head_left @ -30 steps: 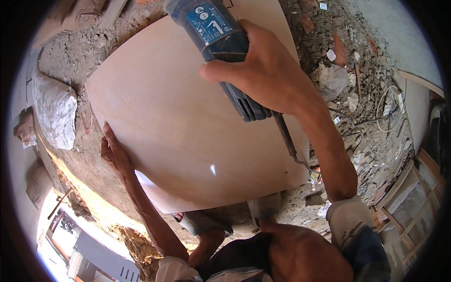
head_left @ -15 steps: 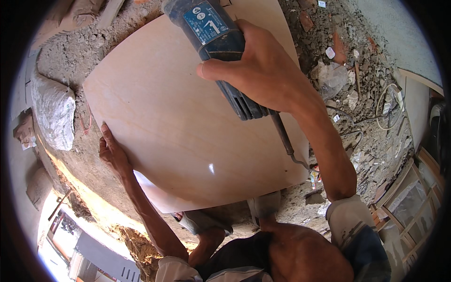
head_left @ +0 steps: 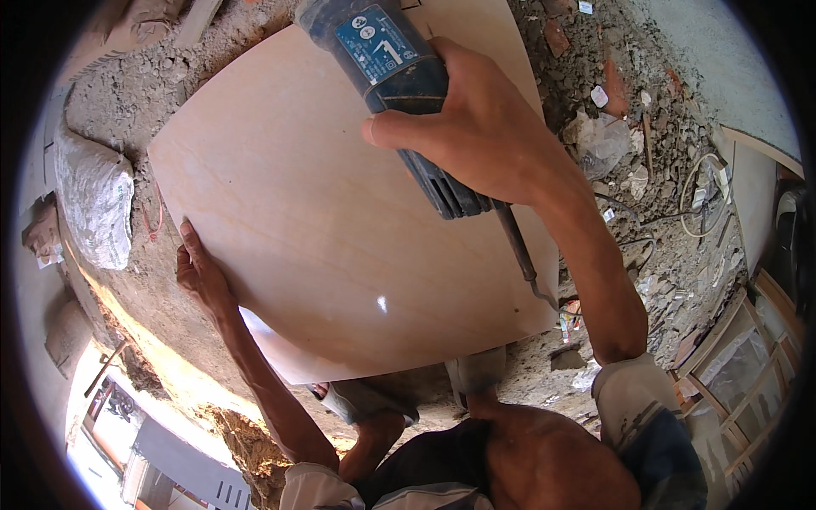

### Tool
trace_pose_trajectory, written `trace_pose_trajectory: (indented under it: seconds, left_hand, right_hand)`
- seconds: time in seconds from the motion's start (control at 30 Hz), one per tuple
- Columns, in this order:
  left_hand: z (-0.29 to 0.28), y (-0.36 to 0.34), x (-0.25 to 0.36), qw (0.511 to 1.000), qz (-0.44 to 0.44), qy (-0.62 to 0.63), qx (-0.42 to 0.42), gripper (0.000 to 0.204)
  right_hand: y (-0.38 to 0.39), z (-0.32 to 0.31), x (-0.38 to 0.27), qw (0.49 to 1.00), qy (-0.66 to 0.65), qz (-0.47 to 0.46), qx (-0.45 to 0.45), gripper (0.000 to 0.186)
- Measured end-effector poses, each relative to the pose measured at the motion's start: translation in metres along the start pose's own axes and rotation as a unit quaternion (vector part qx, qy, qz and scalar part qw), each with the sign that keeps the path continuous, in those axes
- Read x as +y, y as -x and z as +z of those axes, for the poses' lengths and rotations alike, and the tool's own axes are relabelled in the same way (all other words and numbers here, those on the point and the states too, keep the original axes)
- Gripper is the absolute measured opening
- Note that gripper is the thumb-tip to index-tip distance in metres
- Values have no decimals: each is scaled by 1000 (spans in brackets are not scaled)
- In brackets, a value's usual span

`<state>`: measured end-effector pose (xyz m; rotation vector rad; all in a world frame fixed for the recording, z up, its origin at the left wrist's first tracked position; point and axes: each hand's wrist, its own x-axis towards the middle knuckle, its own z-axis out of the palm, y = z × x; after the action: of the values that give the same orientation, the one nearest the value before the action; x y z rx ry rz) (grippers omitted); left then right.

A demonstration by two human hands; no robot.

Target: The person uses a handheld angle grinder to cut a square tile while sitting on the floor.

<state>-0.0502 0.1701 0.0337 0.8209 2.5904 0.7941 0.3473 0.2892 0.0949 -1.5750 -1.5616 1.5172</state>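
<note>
- Two bare hands work well apart on a rubble-strewn site: the right hand [head_left: 493,127] is clamped around one power tool [head_left: 382,55]; the left hand [head_left: 202,276] lies at the slab's left edge, thumb along it, fingers curled, though how firmly it grips cannot be told.
- One cream slab [head_left: 297,195], broad, four-sided, glossy and faintly veined, spreads before the person, its near edge above two feet in grey footwear [head_left: 365,398].
- The tool, a dark blue cylinder with a slotted near end, is over the slab's far right part; whether its far end touches is unclear. One dark cord [head_left: 514,246] trails from it.
- At far left, one crinkled, whitish sack [head_left: 93,200] slumps on gritty ground [head_left: 127,93].
- At right, one clear, crumpled plastic bag [head_left: 602,144] and one looped pale cable [head_left: 685,200] lie among coarse debris.
</note>
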Motion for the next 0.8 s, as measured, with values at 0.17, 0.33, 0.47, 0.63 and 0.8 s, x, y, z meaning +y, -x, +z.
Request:
trace_pose_trajectory:
  seconds: [0.17, 0.33, 0.47, 0.63, 0.8]
  left_hand:
    - [-2, 1, 4, 1000, -25, -5, -12, 77]
    - [-2, 0, 0, 1000, -19, -5, -6, 76]
    - [1, 1, 2, 1000, -2, 3, 3, 73]
    - [2, 4, 4, 999, 20, 22, 30, 69]
    - [2, 1, 3, 999, 22, 12, 26, 69]
  right_hand:
    - [-2, -1, 1, 1000, 15, -7, -6, 48]
    - [-5, -1, -1, 1000, -12, -20, -1, 46]
    - [-9, -5, 3, 1000, 21, -7, -15, 49]
    - [-6, -6, 2, 999, 36, 10, -10, 48]
    - [5, -8, 1, 1000, -3, -4, 4, 45]
